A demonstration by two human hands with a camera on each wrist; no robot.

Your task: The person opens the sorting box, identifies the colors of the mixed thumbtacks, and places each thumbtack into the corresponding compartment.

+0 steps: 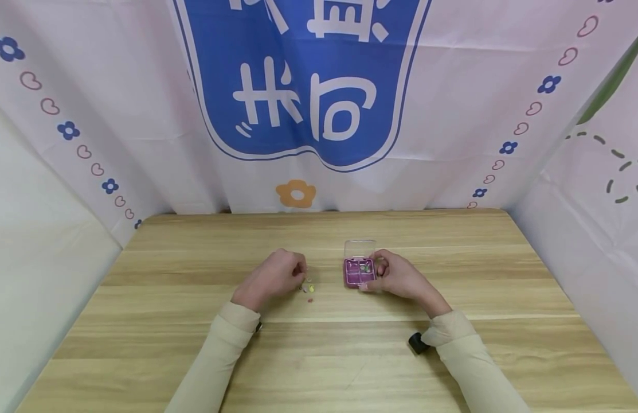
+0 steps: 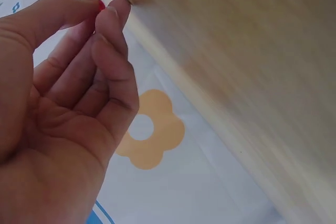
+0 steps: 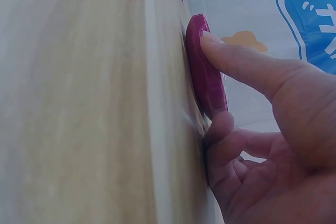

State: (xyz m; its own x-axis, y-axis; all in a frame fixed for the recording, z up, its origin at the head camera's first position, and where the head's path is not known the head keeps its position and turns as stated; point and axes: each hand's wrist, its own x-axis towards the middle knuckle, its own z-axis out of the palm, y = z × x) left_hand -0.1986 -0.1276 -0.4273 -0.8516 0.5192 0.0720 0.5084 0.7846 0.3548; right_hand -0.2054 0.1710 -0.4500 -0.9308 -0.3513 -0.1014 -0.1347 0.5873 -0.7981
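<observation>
A small purple box [image 1: 352,280] with a four-part inside lies on the table, its clear lid [image 1: 360,248] raised at the back. Small pale and greenish pieces [image 1: 367,268] sit in its back right compartment. My right hand [image 1: 403,277] grips the box from the right, with the thumb [image 3: 236,59] on its edge and curled fingers at its other side. Left of the box, my left hand [image 1: 275,275] pinches a tiny red piece [image 2: 101,6] between thumb and fingertips. Beside that hand lie several tiny loose pieces, among them a yellow one [image 1: 311,288] and a reddish one [image 1: 310,300].
Both hands work over a wood-grain table [image 1: 329,355]. A white printed cloth [image 1: 205,183] hangs behind its back edge, and pale cloth also hangs at both sides. A black device [image 1: 418,343] is at the right wrist.
</observation>
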